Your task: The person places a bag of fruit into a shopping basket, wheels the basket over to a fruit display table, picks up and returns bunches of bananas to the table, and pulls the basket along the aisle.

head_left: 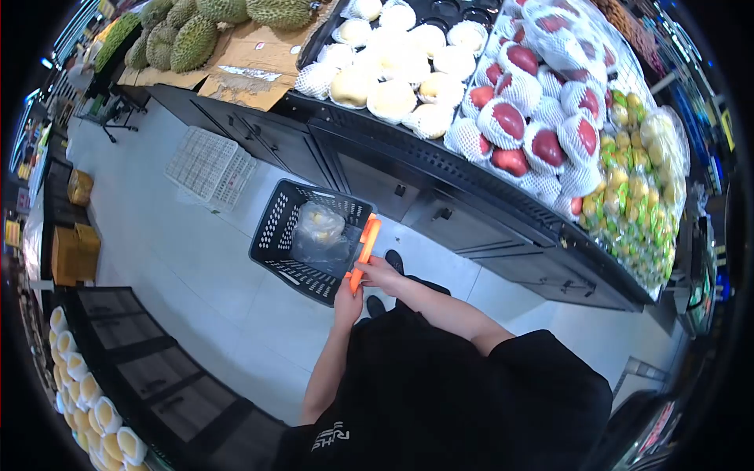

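Note:
A dark grey shopping basket (pixel 275 225) with perforated walls stands in front of me, and its orange handle (pixel 367 239) is at the side nearest my body. My left hand (pixel 348 298) closes round the lower end of the handle. Just above it, my right hand (pixel 378 272) also grips the handle with bent fingers. Inside the basket lies a clear plastic bag (pixel 320 224) with pale yellowish contents that I cannot make out.
A stack of white crates (pixel 206 169) sits on the floor by the display counter (pixel 377 184). The counter bears durians (pixel 194 43), pale net-wrapped fruit (pixel 393 100), red net-wrapped fruit (pixel 548 147) and bagged fruit (pixel 628 196). Another fruit stand (pixel 118 330) is at left, near cardboard boxes (pixel 76 255).

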A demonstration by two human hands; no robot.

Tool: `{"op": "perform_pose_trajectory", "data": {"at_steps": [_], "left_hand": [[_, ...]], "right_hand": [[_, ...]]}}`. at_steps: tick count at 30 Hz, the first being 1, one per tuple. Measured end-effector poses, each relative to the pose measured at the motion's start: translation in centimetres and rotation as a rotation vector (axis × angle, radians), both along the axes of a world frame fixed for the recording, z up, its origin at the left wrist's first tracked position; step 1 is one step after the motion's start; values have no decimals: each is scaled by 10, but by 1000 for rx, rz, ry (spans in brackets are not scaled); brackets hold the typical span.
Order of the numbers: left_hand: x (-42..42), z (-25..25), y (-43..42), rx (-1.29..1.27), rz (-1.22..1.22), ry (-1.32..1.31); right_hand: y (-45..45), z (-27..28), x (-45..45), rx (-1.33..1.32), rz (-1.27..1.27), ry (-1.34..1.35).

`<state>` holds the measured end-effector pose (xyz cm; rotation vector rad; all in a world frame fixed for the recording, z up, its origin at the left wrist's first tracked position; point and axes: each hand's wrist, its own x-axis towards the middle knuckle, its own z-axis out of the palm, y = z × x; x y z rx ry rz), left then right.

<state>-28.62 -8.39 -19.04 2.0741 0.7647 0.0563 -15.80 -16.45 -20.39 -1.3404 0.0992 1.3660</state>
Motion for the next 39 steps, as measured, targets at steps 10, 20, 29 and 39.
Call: {"op": "perform_pose_trajectory", "data": {"at_steps": [10,20,29,39], "left_hand": [[-24,-7,-23,37,-220,-68],[-32,1,-91,-43,-438,88],[-25,-8,-180,-67,-556,254],[-30,11,-271,11,-572,231]], "right_hand": [[-18,-28,-35,-105,-184,-389],[-112,-2,-48,-212,-282,-345],[-210,7,-56,-310,-259,-561],[-296,17,-65,-406,-287,-687]]}}
